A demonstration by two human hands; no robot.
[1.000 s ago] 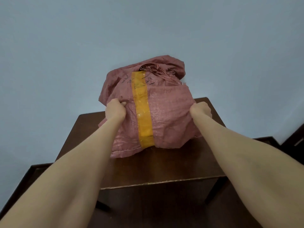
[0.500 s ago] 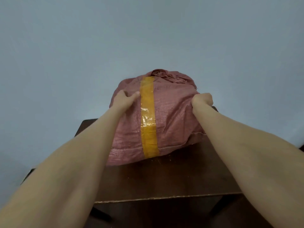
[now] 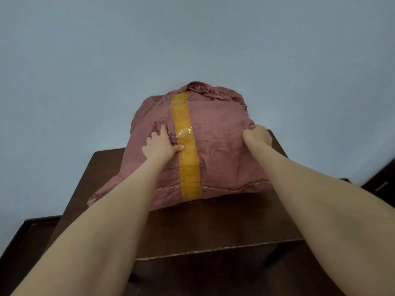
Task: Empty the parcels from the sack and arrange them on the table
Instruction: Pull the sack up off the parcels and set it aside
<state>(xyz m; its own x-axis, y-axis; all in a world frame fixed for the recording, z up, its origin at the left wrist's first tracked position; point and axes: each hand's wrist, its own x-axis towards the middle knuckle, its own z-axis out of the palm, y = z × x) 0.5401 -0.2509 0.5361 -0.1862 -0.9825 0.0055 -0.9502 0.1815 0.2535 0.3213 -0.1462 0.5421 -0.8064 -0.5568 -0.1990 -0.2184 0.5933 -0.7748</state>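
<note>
Head view: a dark brown wooden desk point(image 3: 213, 227) stood against a plain pale blue wall point(image 3: 192, 50). A lower dark surface point(image 3: 32, 231) showed at 8 o'clock and a dark cabinet edge point(image 3: 380, 182) at 3 o'clock, both cut off by the frame.

The pink woven sack point(image 3: 222, 150) lay bulging on the desk's far half. Its long axis ran from 6 to 12 o'clock, with the stitched hem toward the person and the frayed, bunched mouth at 12. A yellow tape point(image 3: 188, 163) ran along that axis.

The left hand point(image 3: 161, 145) lay flat on the sack with fingers spread, its thumb touching the tape. The right hand point(image 3: 256, 135) was clenched on the fabric at the sack's 3 o'clock side.

The cloth hid the sack's contents, and the sack hid the desk's far edge.
</note>
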